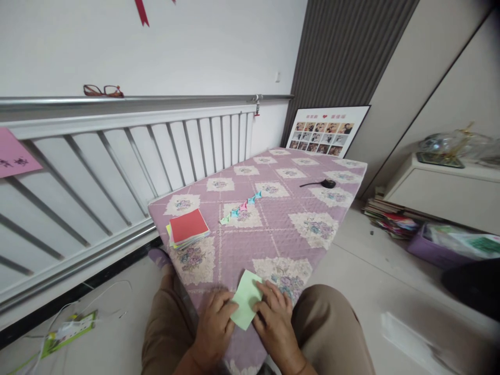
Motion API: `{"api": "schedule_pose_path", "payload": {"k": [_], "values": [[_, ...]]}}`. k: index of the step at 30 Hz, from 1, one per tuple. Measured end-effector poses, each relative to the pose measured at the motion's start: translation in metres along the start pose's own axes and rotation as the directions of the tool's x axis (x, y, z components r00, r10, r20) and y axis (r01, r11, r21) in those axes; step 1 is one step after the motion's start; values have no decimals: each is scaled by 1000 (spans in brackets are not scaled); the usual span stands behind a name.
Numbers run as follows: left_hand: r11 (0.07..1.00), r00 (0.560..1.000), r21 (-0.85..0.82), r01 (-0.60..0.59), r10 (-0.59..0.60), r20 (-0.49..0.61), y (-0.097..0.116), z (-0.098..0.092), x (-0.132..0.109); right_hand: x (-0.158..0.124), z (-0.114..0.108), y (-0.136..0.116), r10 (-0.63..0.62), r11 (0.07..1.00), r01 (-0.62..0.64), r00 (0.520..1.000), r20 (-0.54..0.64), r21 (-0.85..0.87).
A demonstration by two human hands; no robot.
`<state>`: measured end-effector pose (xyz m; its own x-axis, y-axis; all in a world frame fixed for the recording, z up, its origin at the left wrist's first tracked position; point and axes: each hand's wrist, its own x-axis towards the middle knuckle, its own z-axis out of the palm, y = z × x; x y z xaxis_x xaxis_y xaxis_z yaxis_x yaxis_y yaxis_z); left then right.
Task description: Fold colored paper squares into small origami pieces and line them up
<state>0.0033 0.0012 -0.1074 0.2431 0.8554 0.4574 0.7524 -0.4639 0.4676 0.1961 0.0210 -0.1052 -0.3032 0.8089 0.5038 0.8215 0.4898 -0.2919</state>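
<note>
A sheet of light green paper [246, 299] lies tilted at the near end of the table, between both my hands. My left hand [214, 323] pinches its left edge with thumb and fingers. On the opposite edge, my right hand [275, 317] grips the sheet, fingers over it and thumb at the side. Farther up the cloth runs a slanted row of several small folded paper pieces [244, 206] in green, blue and pink. To their left sits a stack of coloured paper [189, 228], red on top.
A floral cloth covers the table [269, 239]. Near its right edge lies a black object with a thin tail [327, 183]. A white radiator [187, 146] borders the left side, with glasses [103, 91] on the pipe above. A photo board [326, 130] leans behind.
</note>
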Motion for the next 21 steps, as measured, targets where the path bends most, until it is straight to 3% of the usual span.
{"api": "schedule_pose_path", "payload": {"k": [11, 21], "values": [[999, 998, -6, 52, -52, 25, 10, -14, -10, -11, -6, -4, -70, 997, 64, 984, 161, 45], [959, 964, 104, 263, -265, 4, -2, -18, -13, 0, -8, -10, 120, 985, -143, 969, 218, 96]]}}
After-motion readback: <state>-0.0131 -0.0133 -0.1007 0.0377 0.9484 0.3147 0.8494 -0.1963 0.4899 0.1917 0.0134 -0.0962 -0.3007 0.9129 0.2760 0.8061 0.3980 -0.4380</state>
